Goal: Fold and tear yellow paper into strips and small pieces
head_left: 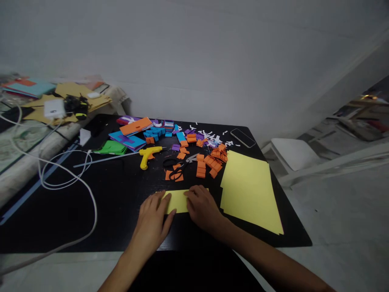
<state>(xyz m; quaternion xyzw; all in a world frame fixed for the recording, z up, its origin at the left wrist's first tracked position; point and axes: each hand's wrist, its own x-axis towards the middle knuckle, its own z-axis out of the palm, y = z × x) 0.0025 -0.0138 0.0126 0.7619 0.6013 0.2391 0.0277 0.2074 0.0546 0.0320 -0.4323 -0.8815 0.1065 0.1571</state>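
Grey wall (194, 61) backs a black bench (112, 211), where a yellow strip (178, 202) lies near the front edge, under both hands. On its left end rests the left hand (152, 215), fingers spread; the right hand (202, 205) covers the other end, fingers curled, though whether they pinch it I cannot tell. Just beyond lie scissors (187, 160), with a glue gun (147, 155) to their left. Yellow sheets (249, 190) lie right of the strip.
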